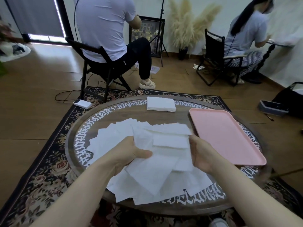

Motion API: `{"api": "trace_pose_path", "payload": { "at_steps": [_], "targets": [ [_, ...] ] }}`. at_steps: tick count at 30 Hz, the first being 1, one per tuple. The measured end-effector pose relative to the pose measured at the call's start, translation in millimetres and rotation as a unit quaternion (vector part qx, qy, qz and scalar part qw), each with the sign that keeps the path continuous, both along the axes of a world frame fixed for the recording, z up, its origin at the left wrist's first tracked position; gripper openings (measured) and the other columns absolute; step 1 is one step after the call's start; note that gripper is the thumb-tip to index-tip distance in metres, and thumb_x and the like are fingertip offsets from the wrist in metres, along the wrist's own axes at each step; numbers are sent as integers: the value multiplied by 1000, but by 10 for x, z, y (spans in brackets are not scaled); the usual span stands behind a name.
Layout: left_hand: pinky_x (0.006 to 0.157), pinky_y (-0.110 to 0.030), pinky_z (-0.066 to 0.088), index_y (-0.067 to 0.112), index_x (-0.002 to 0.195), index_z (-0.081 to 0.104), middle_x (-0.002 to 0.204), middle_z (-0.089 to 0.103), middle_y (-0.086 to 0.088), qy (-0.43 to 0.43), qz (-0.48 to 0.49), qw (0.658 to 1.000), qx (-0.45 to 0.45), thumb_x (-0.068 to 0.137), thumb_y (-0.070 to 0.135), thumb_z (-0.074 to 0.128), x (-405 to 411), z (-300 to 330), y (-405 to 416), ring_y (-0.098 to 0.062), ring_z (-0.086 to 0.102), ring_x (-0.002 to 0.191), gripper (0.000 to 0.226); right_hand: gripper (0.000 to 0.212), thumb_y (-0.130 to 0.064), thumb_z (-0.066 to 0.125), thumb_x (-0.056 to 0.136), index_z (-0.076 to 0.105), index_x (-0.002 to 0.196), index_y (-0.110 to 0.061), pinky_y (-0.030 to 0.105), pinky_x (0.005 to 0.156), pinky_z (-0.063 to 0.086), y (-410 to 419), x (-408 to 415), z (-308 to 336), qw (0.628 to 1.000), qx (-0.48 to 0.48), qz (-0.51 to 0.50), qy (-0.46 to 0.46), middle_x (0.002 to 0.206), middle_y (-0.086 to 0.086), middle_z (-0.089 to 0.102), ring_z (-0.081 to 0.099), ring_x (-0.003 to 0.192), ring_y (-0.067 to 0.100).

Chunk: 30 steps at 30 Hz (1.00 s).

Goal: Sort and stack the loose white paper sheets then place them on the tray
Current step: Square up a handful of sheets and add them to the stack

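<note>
Gathering step: left hand (131,153) and right hand (202,155) grip loose sheets (147,179); next, squaring, then pink tray (229,138).

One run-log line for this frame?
phase: gathering | left hand: grips loose sheets | right hand: holds sheets' edge | stack: on table | pink tray: empty

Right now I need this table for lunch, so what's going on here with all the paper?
A person is gathering loose white paper sheets spread over the round table. The left hand pinches several sheets, and the right hand grips the right edge of the same bunch. A neat stack sits at the far edge. The pink tray on the right holds nothing yet.
</note>
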<state>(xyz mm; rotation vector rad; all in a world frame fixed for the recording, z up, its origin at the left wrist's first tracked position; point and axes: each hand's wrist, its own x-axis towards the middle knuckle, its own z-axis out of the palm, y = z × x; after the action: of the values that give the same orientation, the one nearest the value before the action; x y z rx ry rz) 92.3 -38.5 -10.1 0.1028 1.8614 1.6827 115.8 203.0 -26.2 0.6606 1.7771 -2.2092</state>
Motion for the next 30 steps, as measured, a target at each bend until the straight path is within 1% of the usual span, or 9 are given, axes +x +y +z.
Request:
{"api": "trace_pose_path", "payload": {
  "at_steps": [3,5,8,11,15,19,23,25,30],
  "targets": [
    [80,-35,58,20,107,71,98,77,2,-4,-26,998,-61,84,0,70,-2,-83,-17,-20,73,92,30,83,-71,21,95,75,99,-9,30,54,57,78,-53,-63,996,-86,-2,-32,95,13,76,75,74,25],
    [76,-32,58,24,106,70,97,77,6,-7,-48,995,-86,84,3,71,11,-115,-14,-17,73,91,30,70,-69,39,92,75,98,-11,30,56,57,68,-63,-126,998,-30,18,-46,85,8,76,72,66,21],
    [72,-30,57,27,106,69,99,76,7,-7,-77,992,-95,83,2,71,32,-112,16,-17,72,94,34,31,-31,66,92,69,114,-9,35,68,59,9,-57,-244,998,29,8,-59,88,4,77,73,74,19],
    [67,-27,56,20,111,66,101,75,1,-8,-82,991,-104,83,2,73,49,-114,46,-19,72,93,34,23,-17,62,96,67,115,-6,36,74,59,-54,-94,-224,998,22,-59,-14,94,6,76,72,82,21],
    [63,-22,52,21,111,66,99,74,2,-4,-89,989,-119,84,3,72,50,-109,46,-17,70,90,33,9,-12,58,98,67,97,-11,44,86,54,-16,-159,-25,973,51,-205,95,114,17,69,66,86,26],
    [64,-27,54,13,116,63,102,74,-3,-2,25,994,-104,87,4,70,-33,-100,-7,-22,70,90,30,26,-14,54,100,61,124,-6,49,97,52,87,-143,224,953,-34,-260,149,125,15,66,66,105,30],
    [66,-31,55,4,113,65,99,73,-10,-1,227,974,-19,89,0,66,-81,-142,47,-25,69,85,24,16,-13,52,99,66,107,-13,37,65,62,-15,-61,396,954,-165,-200,150,90,4,77,75,77,19],
    [61,-30,55,1,110,66,93,74,-8,-16,269,962,37,90,0,65,-57,-135,129,-22,70,78,21,12,-8,52,98,64,98,-12,32,60,61,-121,-35,414,959,-180,-156,152,75,0,75,73,68,15],
    [73,-38,61,7,114,67,105,75,-8,-85,238,924,287,96,10,54,54,-9,349,-22,74,90,22,24,2,55,95,63,115,-8,53,95,52,-393,52,322,984,-40,-102,142,117,15,71,67,106,36]
  ]
}}
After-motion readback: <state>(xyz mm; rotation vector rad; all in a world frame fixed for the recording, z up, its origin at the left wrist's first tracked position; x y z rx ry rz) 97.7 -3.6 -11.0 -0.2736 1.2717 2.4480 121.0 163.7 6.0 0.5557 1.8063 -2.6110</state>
